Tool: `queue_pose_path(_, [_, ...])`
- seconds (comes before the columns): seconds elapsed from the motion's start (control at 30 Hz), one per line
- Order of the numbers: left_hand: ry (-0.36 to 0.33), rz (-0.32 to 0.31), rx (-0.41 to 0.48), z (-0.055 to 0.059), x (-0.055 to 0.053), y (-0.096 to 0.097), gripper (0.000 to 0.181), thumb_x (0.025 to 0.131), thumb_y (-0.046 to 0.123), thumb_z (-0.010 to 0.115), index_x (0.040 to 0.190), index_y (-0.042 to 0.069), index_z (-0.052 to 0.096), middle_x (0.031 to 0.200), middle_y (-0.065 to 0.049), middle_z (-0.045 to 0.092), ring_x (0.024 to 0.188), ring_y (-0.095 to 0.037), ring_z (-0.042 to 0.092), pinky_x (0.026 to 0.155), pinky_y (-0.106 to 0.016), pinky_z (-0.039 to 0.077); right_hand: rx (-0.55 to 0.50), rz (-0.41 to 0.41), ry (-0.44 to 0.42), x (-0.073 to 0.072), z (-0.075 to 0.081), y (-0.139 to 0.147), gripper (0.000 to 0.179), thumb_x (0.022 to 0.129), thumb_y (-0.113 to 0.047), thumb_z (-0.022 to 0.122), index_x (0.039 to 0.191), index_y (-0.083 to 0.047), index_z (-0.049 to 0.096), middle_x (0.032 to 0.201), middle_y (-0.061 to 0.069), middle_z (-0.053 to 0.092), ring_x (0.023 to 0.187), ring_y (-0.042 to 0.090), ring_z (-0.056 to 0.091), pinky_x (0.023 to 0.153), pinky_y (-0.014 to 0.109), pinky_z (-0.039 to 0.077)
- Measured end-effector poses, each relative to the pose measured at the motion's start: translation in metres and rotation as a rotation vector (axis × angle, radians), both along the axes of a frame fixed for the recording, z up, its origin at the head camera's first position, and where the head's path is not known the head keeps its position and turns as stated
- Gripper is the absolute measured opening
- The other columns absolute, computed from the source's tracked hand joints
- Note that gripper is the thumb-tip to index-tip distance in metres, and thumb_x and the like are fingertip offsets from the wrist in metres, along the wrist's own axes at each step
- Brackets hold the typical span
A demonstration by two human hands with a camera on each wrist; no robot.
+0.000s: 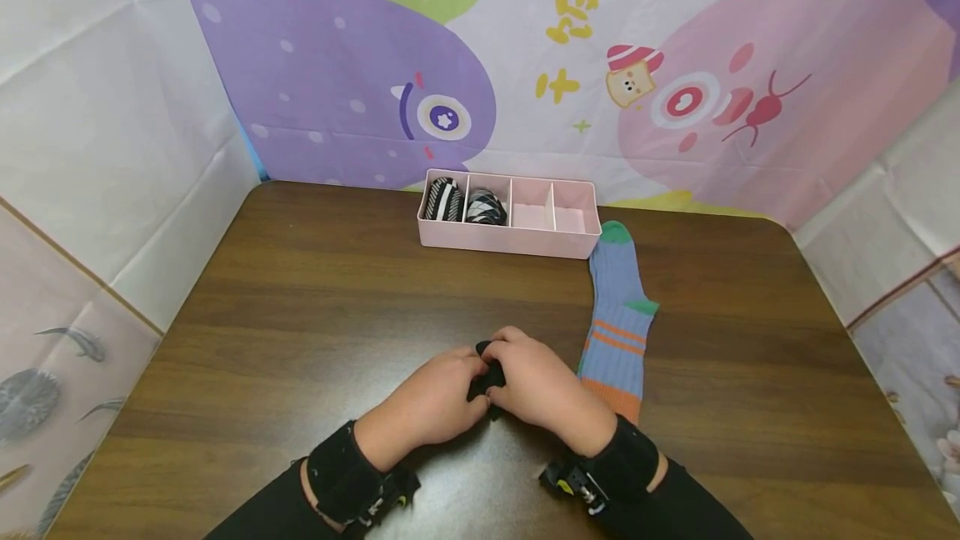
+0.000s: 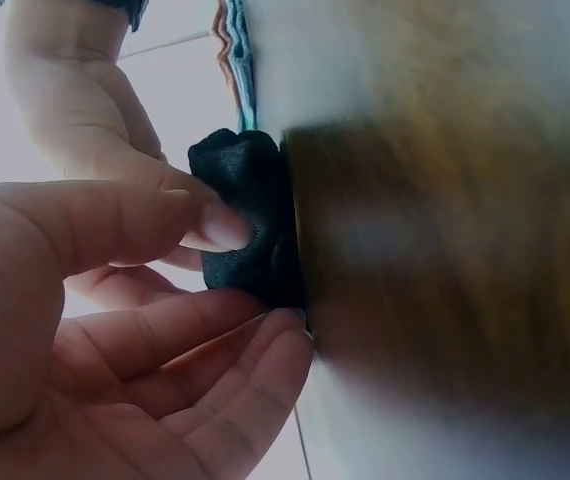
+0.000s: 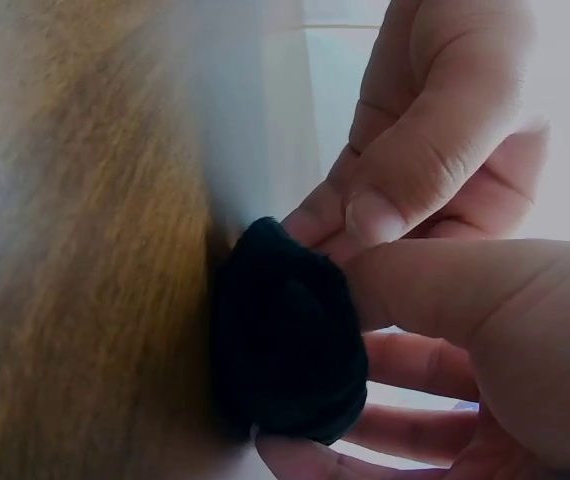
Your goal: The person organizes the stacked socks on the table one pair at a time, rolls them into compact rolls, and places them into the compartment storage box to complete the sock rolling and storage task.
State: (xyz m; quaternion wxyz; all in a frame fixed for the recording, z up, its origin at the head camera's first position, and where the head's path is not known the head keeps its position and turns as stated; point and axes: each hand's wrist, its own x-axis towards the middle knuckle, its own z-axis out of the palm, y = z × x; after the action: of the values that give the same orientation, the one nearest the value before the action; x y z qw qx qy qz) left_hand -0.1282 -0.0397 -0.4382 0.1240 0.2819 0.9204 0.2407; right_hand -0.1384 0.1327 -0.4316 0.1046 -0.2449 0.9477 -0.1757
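A rolled black sock lies on the wooden table between my two hands, its far end showing past the fingers. My left hand pinches it from the left; in the left wrist view that thumb presses the dark fabric while the fingers curl beneath. From the other side my right hand grips the bundle. Seen from the right wrist, the roll touches the tabletop, with the right thumb and fingers around it. To the right lies a flat blue sock with orange stripes and green heel and toe.
A pink divided box stands at the back of the table. Its two left compartments hold a striped rolled sock and a black-and-white patterned one. Behind hangs a cartoon-printed cloth.
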Motion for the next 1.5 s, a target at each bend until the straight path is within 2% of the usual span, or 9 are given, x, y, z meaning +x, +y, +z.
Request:
queue_pose_path(0.33, [0.003,-0.020,0.001,0.002,0.000,-0.001,0.034,0.091,0.023,0.063,0.119,0.004,0.065,0.112,-0.004,0.061,0.101,-0.018,0.060,0.087,-0.036,0.051,-0.011,0.024,-0.042,-0.001,-0.002,0.001,0.039,0.085,-0.026,0.074,0.121,-0.013,0.067,0.133,0.010,0.050,0.109,0.025,0.059,0.088,0.038,0.052])
queue_pose_path(0.63, [-0.010,0.024,0.031,0.006,0.002,-0.002,0.033,0.092,0.027,0.061,0.118,0.007,0.066,0.110,-0.003,0.058,0.092,-0.015,0.059,0.081,-0.033,0.051,-0.013,0.006,-0.063,-0.001,-0.003,0.000,0.038,0.086,-0.029,0.074,0.120,-0.013,0.067,0.135,0.010,0.049,0.111,0.025,0.058,0.089,0.039,0.051])
queue_pose_path(0.9, [0.004,0.017,0.023,0.008,0.003,-0.002,0.034,0.093,0.028,0.061,0.119,0.006,0.065,0.114,-0.004,0.060,0.101,-0.018,0.060,0.087,-0.036,0.051,-0.004,0.001,-0.056,-0.001,-0.005,0.000,0.040,0.085,-0.030,0.075,0.120,-0.013,0.067,0.135,0.011,0.049,0.113,0.027,0.057,0.091,0.040,0.050])
queue_pose_path(1.0, [-0.011,0.011,0.031,0.009,0.003,-0.003,0.034,0.094,0.028,0.061,0.120,0.006,0.065,0.116,-0.005,0.061,0.105,-0.020,0.060,0.089,-0.038,0.051,0.000,0.005,-0.049,-0.001,-0.005,0.000,0.040,0.085,-0.030,0.075,0.120,-0.013,0.067,0.135,0.011,0.049,0.113,0.027,0.057,0.091,0.040,0.050])
queue_pose_path(1.13, [-0.043,-0.014,0.048,0.011,-0.003,-0.003,0.034,0.094,0.028,0.061,0.120,0.006,0.065,0.116,-0.007,0.062,0.104,-0.020,0.060,0.087,-0.038,0.051,0.005,-0.003,-0.044,-0.002,-0.004,0.003,0.040,0.086,-0.031,0.074,0.121,-0.014,0.066,0.136,0.011,0.049,0.114,0.027,0.056,0.091,0.040,0.050])
queue_pose_path(1.27, [-0.059,-0.018,0.044,0.015,-0.010,-0.005,0.031,0.094,0.029,0.061,0.118,0.009,0.066,0.105,-0.003,0.064,0.091,-0.016,0.060,0.080,-0.036,0.051,0.001,-0.006,-0.035,-0.002,-0.003,0.004,0.039,0.087,-0.031,0.073,0.122,-0.014,0.066,0.135,0.010,0.049,0.113,0.026,0.056,0.091,0.040,0.050])
queue_pose_path(1.37, [-0.051,0.021,0.038,0.023,-0.018,-0.010,0.029,0.093,0.026,0.062,0.115,0.009,0.066,0.097,-0.003,0.065,0.082,-0.015,0.058,0.074,-0.038,0.050,0.001,0.004,-0.044,-0.002,-0.003,0.003,0.040,0.088,-0.029,0.072,0.123,-0.013,0.066,0.135,0.009,0.049,0.109,0.024,0.058,0.088,0.038,0.051])
queue_pose_path(1.5, [0.007,0.086,-0.007,0.040,-0.035,-0.018,0.033,0.092,0.025,0.063,0.118,0.005,0.065,0.102,-0.008,0.067,0.090,-0.019,0.060,0.079,-0.041,0.051,0.024,0.007,-0.069,-0.002,-0.003,0.002,0.043,0.087,-0.029,0.072,0.126,-0.012,0.065,0.136,0.009,0.048,0.109,0.023,0.057,0.085,0.036,0.052])
